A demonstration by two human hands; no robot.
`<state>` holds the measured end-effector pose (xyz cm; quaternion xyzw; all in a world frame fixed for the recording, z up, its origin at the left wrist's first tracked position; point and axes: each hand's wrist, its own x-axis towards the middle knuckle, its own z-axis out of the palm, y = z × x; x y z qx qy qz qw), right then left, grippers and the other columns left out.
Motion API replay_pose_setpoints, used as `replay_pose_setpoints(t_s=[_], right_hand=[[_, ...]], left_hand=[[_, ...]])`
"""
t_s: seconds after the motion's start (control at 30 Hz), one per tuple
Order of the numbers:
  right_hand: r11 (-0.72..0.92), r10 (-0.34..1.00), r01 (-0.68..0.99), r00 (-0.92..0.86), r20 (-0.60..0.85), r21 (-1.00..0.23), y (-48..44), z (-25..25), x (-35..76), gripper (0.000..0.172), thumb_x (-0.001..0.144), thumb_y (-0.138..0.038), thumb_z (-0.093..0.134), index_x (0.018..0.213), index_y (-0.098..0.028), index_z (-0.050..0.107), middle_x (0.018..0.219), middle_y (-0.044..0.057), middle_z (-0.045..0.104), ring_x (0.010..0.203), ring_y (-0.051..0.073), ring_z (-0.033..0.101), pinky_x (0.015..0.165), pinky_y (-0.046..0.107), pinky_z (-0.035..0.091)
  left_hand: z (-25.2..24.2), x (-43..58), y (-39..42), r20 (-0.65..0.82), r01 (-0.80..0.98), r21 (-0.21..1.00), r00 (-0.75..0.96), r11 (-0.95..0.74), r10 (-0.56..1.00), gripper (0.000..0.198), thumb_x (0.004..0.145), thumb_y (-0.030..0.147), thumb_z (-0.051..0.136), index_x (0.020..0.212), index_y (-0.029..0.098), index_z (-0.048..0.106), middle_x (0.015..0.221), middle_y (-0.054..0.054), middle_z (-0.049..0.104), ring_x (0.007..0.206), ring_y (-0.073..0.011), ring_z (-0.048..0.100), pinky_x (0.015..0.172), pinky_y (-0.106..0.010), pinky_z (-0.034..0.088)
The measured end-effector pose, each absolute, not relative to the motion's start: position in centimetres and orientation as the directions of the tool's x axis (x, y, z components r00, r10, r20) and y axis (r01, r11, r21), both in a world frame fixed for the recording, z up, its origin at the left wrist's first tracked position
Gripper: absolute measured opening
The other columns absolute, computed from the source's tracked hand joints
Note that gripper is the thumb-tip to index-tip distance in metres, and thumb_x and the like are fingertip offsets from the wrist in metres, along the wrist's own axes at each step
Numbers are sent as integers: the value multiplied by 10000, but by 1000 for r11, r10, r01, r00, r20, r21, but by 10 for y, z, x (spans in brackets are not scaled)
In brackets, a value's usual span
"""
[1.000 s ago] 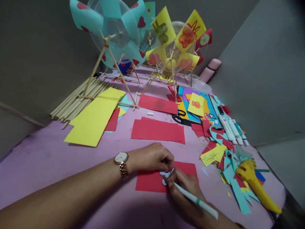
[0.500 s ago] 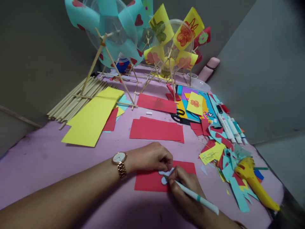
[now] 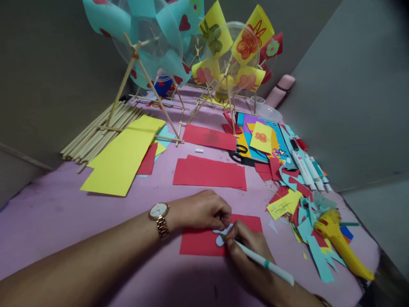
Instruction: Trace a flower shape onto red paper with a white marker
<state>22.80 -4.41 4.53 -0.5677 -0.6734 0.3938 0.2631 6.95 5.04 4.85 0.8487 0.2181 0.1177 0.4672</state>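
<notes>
The left hand point(image 3: 204, 209) pinches a small white paper cut-out point(image 3: 221, 237) flat on a red paper rectangle point(image 3: 200, 243); the right hand point(image 3: 247, 251), touching it, grips a white-and-teal marker pen point(image 3: 265, 264).

The left hand point(image 3: 201, 211) and right hand point(image 3: 247, 249) partly hide the white cutout point(image 3: 220, 241).

Red rectangular paper sheet point(image 3: 198, 244), small white paper cut-out point(image 3: 220, 241), white plastic marker pen point(image 3: 255, 257) w/ teal band, teal paper blades point(image 3: 174, 25) w/ red hearts, lilac tabletop point(image 3: 57, 213).
</notes>
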Motion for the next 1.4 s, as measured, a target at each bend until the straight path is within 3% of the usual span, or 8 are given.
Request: replay_pose_setpoints(t_s=[0.57, 0.67, 0.73, 0.83, 0.97, 1.13, 1.3, 1.4], right_hand=[[10, 973, 471, -208, -100, -882, -46, 39, 232, 100, 742, -253, 420, 651, -222, 446, 479, -69, 390, 394, 103, 351, 390, 210, 267], [10, 986, 406, -156, -58, -914, -50, 33, 237, 115, 769, -236, 432, 657, -222, 456, 483, -57, 447, 400, 110, 403, 393, 210, 309], [95, 983, 391, -181, 25, -916, -51, 32, 240, 122, 796, -220, 434, 685, -217, 482, 520, -22, 555, 428, 124, 498, 414, 210, 376], [292, 946, 428, -261, 192, -855, -51, 37, 241, 128, 818, -164, 438, 745, -203, 536, 643, 43, 704, 529, 147, 651, 505, 214, 488], [415, 902, 467, -327, 283, -781, -48, 43, 241, 161, 812, -102, 444, 785, -198, 571, 713, 63, 751, 587, 146, 709, 541, 188, 519], [424, 894, 501, -364, 260, -755, -52, 40, 244, 157, 822, -114, 449, 805, -196, 582, 671, 57, 741, 512, 158, 686, 478, 208, 500], [255, 967, 351, -109, 232, -901, -58, 32, 251, 100, 846, -162, 462, 794, -220, 525, 747, 75, 753, 686, 203, 721, 604, 268, 550], [297, 954, 404, -168, 249, -865, -57, 34, 253, 101, 826, -164, 471, 763, -215, 531, 672, 51, 737, 574, 178, 698, 496, 223, 513]], left_hand=[[52, 70, 50, -16, 271, 847, 873, -457, 488, 160, 714, 9, 649, 726, 168, 660, 602, 62, 572, 565, -68, 519, 542, -157, 364], [52, 70, 50, -20, 274, 845, 874, -459, 486, 168, 716, 3, 645, 748, 166, 669, 606, 63, 575, 560, -65, 520, 542, -154, 367], [52, 70, 51, -24, 277, 843, 876, -461, 482, 165, 724, 4, 644, 763, 162, 674, 613, 59, 584, 560, -65, 528, 541, -153, 372], [52, 70, 51, -29, 280, 839, 880, -468, 474, 148, 734, 12, 647, 771, 154, 675, 616, 54, 591, 559, -66, 536, 538, -153, 376], [53, 70, 51, -31, 282, 829, 885, -482, 465, 139, 737, 16, 651, 768, 151, 666, 620, 52, 590, 566, -66, 541, 539, -151, 376], [54, 70, 49, -22, 304, 794, 879, -526, 476, 128, 702, 64, 715, 762, 159, 655, 625, 54, 554, 585, -79, 513, 541, -165, 358], [53, 71, 47, -11, 319, 762, 877, -564, 481, 157, 689, 67, 723, 787, 169, 657, 667, 46, 568, 609, -87, 503, 564, -175, 353], [53, 71, 47, -10, 324, 750, 877, -576, 480, 150, 687, 74, 722, 774, 173, 650, 663, 50, 563, 604, -88, 501, 559, -178, 348]])
